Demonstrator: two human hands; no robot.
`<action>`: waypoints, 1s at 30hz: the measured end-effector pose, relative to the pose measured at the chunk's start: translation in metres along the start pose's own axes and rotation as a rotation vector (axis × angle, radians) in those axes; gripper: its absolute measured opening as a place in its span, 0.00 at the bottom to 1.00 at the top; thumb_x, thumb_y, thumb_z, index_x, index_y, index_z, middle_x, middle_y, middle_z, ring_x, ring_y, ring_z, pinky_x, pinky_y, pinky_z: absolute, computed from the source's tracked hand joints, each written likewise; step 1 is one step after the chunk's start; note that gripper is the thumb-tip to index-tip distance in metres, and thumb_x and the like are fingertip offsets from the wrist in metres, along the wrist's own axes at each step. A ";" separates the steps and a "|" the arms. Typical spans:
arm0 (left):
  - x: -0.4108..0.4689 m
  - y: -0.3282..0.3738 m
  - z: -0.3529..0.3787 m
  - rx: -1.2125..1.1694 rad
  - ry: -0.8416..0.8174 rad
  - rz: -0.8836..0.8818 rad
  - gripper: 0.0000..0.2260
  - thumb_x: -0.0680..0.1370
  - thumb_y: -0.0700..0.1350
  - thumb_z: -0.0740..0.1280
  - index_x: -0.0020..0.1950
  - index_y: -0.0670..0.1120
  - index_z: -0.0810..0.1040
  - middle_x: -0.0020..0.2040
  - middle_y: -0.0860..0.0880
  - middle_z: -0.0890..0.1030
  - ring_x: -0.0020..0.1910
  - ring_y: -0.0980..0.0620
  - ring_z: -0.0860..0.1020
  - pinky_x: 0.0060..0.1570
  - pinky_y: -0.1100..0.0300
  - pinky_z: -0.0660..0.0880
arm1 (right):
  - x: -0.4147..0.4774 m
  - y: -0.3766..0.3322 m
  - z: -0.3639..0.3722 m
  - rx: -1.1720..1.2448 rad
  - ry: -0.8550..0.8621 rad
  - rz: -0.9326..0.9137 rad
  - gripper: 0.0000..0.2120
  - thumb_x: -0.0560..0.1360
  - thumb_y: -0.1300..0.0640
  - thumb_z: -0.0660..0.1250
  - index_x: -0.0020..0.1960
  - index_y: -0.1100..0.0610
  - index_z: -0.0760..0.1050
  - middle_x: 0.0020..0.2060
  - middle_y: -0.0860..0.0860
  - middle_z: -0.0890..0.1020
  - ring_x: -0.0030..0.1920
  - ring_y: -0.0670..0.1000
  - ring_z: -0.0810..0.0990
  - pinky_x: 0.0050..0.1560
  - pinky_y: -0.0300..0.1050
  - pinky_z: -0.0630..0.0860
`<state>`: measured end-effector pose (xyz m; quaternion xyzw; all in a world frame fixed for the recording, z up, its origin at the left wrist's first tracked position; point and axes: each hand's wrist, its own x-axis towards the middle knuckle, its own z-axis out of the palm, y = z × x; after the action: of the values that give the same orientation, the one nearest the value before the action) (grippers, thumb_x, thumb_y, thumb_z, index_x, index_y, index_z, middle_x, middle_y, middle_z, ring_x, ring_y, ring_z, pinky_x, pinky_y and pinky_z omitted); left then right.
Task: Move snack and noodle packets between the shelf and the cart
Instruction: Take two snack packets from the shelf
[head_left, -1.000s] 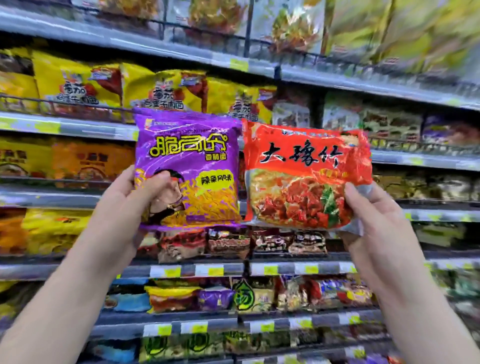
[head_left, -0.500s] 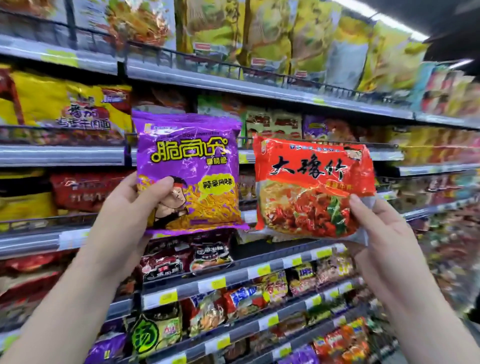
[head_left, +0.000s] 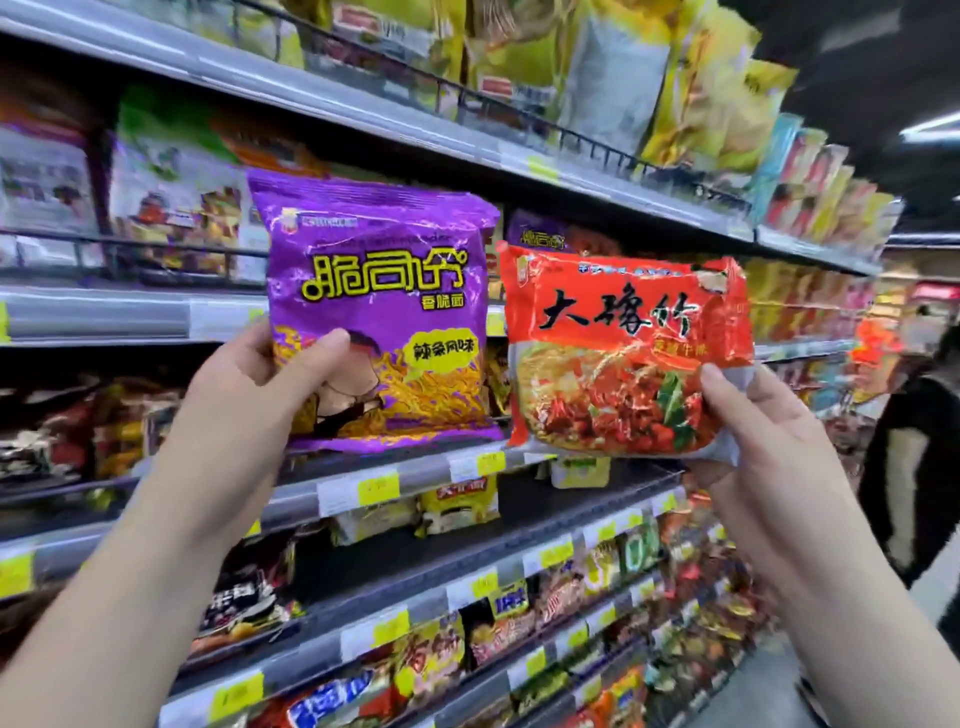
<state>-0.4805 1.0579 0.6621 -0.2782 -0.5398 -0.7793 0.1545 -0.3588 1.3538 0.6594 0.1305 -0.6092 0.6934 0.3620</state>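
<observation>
- While the view has swung right along the aisle over the last second, the shelf (head_left: 363, 483) now runs off at an angle, with the aisle end and a bystander in dark clothing (head_left: 914, 467) coming into frame at right.
- Rows of stocked packets on every tier are motion-blurred; no cart visible anywhere.
- Purple snack packet (head_left: 384, 312): upright, front facing the camera, held up in front of the shelf, not touching it. Same pose as before.
- Red noodle packet (head_left: 623, 358): just beside the purple one on the right, edges close or slightly overlapping, tilted a little. Also unchanged in the grip.
- Left hand (head_left: 260, 395): fingers closed on the purple packet's lower left corner, thumb on the front.
- Right hand (head_left: 753, 441): fingers closed on the red packet's lower right corner, thumb on the front.
- Read: only the head/body turned, both grips held. Looks like the turn away from the shelf toward the cart, so both packets are mid-transfer; drop-off not yet done.
</observation>
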 end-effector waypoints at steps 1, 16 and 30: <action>0.010 -0.007 0.008 0.005 0.007 -0.008 0.12 0.66 0.56 0.75 0.43 0.50 0.85 0.36 0.50 0.87 0.34 0.57 0.84 0.40 0.63 0.83 | 0.012 0.005 -0.008 0.011 -0.002 -0.006 0.14 0.83 0.56 0.64 0.45 0.46 0.85 0.47 0.49 0.89 0.40 0.44 0.87 0.34 0.36 0.81; 0.077 -0.092 0.140 0.094 0.069 0.010 0.09 0.71 0.48 0.73 0.51 0.52 0.84 0.42 0.52 0.88 0.33 0.58 0.85 0.28 0.66 0.79 | 0.155 0.091 -0.153 0.143 -0.153 -0.008 0.11 0.82 0.53 0.65 0.46 0.45 0.84 0.51 0.48 0.88 0.45 0.43 0.87 0.38 0.34 0.80; 0.126 -0.114 0.224 0.218 0.126 0.044 0.14 0.72 0.44 0.73 0.57 0.48 0.81 0.48 0.48 0.89 0.43 0.55 0.87 0.40 0.63 0.82 | 0.273 0.131 -0.217 0.263 -0.261 0.063 0.10 0.81 0.53 0.65 0.47 0.46 0.85 0.46 0.48 0.88 0.39 0.42 0.85 0.33 0.32 0.78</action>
<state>-0.5832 1.3148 0.7110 -0.2219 -0.6044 -0.7283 0.2346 -0.5809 1.6522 0.6823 0.2466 -0.5589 0.7552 0.2377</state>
